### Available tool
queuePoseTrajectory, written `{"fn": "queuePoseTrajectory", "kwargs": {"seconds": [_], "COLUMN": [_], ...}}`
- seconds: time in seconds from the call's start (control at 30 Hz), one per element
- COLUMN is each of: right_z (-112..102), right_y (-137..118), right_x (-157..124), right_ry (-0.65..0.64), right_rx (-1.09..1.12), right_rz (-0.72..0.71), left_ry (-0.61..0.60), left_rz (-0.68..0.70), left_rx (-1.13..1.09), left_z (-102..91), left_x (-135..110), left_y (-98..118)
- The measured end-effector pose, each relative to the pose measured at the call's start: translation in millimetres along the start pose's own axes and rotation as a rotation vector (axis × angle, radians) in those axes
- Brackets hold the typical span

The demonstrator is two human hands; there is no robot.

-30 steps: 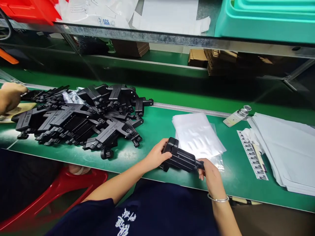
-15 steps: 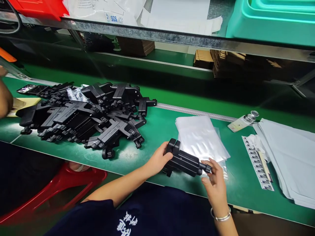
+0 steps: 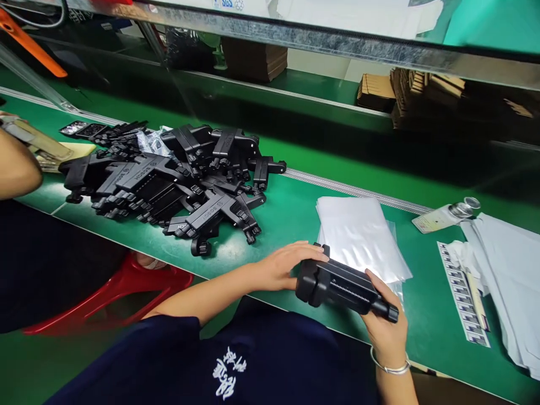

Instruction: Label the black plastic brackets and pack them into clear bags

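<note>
A black plastic bracket [image 3: 343,285], folded compact with rounded ends, is held up over the bench's front edge between both hands. My left hand [image 3: 291,265] grips its left end, fingers over the top and thumb at the near side. My right hand [image 3: 388,326] wraps the other end from behind, and a short knobbed stub sticks out past the fingers. Just behind the bracket lies a stack of clear plastic bags [image 3: 358,233]. To the left is a heap of similar black brackets [image 3: 147,180], several with a BOSCH mark.
A small bottle [image 3: 441,218] lies on its side at the right, near a label strip [image 3: 462,298] and white sheets [image 3: 510,281]. A co-worker's arm [image 3: 17,163] is at far left. A metal shelf edge [image 3: 295,36] crosses above; a red stool [image 3: 113,298] stands below.
The bracket has been turned so its rounded end faces nearer. My left fingers moved onto its top, and my right hand went from loosely touching the stub to wrapping that end. The camera view shifted.
</note>
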State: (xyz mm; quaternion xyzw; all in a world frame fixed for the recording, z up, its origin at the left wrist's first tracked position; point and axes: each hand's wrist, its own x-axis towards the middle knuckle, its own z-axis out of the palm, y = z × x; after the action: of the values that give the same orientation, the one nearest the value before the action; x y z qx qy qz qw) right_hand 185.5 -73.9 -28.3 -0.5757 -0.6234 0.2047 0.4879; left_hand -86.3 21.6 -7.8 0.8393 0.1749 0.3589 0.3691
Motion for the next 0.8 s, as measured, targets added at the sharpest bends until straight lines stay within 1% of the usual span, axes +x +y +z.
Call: {"fn": "queuePoseTrajectory", "kwargs": {"seconds": [0.07, 0.13, 0.17, 0.23, 0.33, 0.4, 0.47, 0.53, 0.67, 0.73, 0.8], "right_z": [3, 5, 6, 7, 8, 10, 11, 12, 9, 4, -1], "right_y": [1, 2, 2, 0, -5, -9, -12, -15, -18, -22, -28], "right_x": [0, 2, 3, 6, 8, 8, 6, 5, 4, 3, 4], "right_ry": [-0.001, 0.001, -0.002, -0.025, -0.066, -0.078, -0.094, -0.112, -0.168, -0.176, -0.184], "right_rx": [-0.015, -0.027, -0.029, 0.0, 0.102, 0.131, 0.126, 0.124, 0.103, 0.087, 0.015], "right_rz": [-0.024, -0.035, -0.04, -0.053, -0.051, -0.013, 0.034, 0.058, 0.06, 0.029, -0.044], "left_ry": [-0.014, -0.031, -0.037, -0.029, 0.043, 0.099, 0.135, 0.15, 0.21, 0.316, 0.424], "left_rz": [0.055, 0.039, 0.004, -0.112, -0.387, -0.545, -0.637, -0.68, -0.69, -0.715, -0.748], "left_rx": [0.089, 0.13, 0.124, 0.066, -0.1, -0.214, -0.288, -0.334, -0.465, -0.571, -0.666], "left_z": [-1.6, -3.3, -4.1, -5.4, -6.2, -6.2, -6.0, -5.2, 1.7, 8.0, 14.6], "left_x": [-2, -3, -3, -2, 0, 1, 2, 3, 5, 5, 5], "left_y": [0, 3, 5, 10, 17, 22, 25, 26, 21, 15, 10]}}
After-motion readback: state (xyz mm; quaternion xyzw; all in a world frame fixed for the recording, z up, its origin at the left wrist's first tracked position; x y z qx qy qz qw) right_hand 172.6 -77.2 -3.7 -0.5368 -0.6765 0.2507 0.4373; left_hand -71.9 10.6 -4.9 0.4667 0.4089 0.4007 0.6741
